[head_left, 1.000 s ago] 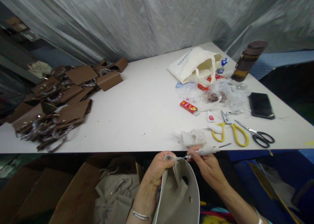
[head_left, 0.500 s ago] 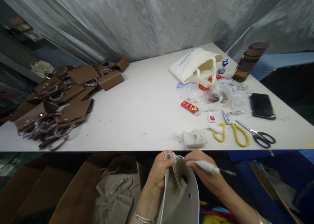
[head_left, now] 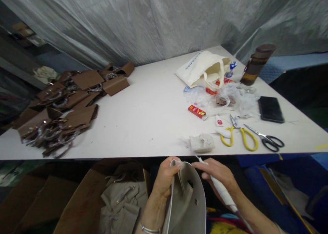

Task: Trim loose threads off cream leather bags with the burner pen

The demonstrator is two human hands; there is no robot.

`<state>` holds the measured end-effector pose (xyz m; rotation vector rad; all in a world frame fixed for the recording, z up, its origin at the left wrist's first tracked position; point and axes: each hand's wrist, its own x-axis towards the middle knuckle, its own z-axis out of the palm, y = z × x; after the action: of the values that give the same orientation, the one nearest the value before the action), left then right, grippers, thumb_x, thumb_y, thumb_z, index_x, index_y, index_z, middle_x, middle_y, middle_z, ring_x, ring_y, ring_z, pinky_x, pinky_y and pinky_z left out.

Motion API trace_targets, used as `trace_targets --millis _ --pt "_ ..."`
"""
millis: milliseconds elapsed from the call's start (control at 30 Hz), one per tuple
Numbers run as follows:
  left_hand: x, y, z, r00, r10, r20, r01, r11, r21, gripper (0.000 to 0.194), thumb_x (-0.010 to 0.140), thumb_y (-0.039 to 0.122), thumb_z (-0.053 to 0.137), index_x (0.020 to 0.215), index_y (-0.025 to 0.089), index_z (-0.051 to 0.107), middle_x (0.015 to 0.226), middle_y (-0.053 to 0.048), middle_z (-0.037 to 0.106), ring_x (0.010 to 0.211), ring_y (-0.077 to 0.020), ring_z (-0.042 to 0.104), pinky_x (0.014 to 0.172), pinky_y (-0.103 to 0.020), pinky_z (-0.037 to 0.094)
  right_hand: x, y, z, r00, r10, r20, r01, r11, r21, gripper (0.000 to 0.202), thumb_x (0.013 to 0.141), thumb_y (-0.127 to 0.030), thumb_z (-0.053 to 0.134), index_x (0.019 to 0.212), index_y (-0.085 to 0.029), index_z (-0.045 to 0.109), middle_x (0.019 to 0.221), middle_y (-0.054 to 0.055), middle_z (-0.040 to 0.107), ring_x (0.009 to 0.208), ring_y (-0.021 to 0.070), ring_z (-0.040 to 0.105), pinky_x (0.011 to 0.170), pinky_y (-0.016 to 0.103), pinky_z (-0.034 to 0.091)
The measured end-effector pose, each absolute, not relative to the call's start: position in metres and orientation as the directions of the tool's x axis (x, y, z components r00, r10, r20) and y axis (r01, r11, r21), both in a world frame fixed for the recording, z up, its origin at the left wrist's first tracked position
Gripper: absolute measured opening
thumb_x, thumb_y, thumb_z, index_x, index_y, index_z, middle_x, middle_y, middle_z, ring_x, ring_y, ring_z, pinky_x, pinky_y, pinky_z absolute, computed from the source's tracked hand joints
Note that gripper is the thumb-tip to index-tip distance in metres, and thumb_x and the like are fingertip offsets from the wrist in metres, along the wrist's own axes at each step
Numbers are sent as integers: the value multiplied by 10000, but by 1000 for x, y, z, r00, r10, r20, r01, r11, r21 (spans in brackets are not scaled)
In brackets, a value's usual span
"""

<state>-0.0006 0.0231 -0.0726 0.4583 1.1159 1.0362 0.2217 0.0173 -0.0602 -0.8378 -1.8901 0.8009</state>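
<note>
My left hand (head_left: 164, 179) is closed on the upper edge of a light beige handbag (head_left: 188, 206), thumb on the near side. The bag hangs below the table's front edge with its mouth toward me; a dark oval hole and a small metal fitting show on its right panel. In my right hand (head_left: 220, 176) is a slim white-wrapped, pen-like tool (head_left: 222, 191). Its thin tip points up and left past my fingers, and a cord-like end trails down to the right. The right fingertips are beside the bag's upper edge; I cannot tell whether they touch it.
Brown handbags (head_left: 77, 97) are heaped at the table's left. On the right are a white block (head_left: 202, 143), yellow-handled scissors (head_left: 243, 134), black-handled scissors (head_left: 269, 140), a phone (head_left: 271, 109), a bottle (head_left: 257, 64) and a cream tote (head_left: 202, 69). A carton (head_left: 77, 203) below holds beige bags.
The white-wrapped tool has turned in my right hand: its thin tip now shows above the fingers and its rear end points down to the right. My left hand keeps its grip on the handbag.
</note>
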Motion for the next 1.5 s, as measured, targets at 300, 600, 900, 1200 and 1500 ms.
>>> trace_targets --millis 300,600,900,1200,1500 --pt "3 3 -47 -14 926 -378 -240 364 900 348 726 420 866 795 161 643 650 25 578 593 -116 494 590 -225 401 184 13 -55 -316 939 136 200 206 -958 272 945 -344 725 1193 -246 672 1090 50 742 943 202 707 854 293 551" --pt "6 -15 -22 -249 960 -125 263 191 946 34 810 219 743 802 198 719 718 2 674 704 -186 594 676 -254 435 168 2 -51 -344 938 41 218 122 -968 226 923 -442 744 946 -225 688 834 6 647 741 172 599 651 256 466" --pt "7 -22 -17 -251 960 -121 351 207 913 37 780 205 743 771 203 707 696 15 675 683 -183 579 665 -260 428 162 3 -48 -323 945 -57 138 -13 -990 301 862 -490 777 846 -205 681 702 -31 583 644 142 528 566 228 396" --pt "3 -30 -11 -137 977 -165 262 197 945 86 778 194 761 841 191 703 759 8 682 728 -176 579 675 -243 445 166 1 -46 -325 946 -3 209 68 -976 339 905 -518 718 783 -202 694 719 -10 615 655 153 565 595 240 419" --pt "-18 -36 -5 -204 977 -57 173 94 980 180 757 209 821 932 189 788 976 -68 769 936 -238 688 875 -293 530 161 -2 -50 -258 955 149 383 242 -892 206 924 -354 706 773 -218 675 719 -12 571 689 166 569 633 254 384"
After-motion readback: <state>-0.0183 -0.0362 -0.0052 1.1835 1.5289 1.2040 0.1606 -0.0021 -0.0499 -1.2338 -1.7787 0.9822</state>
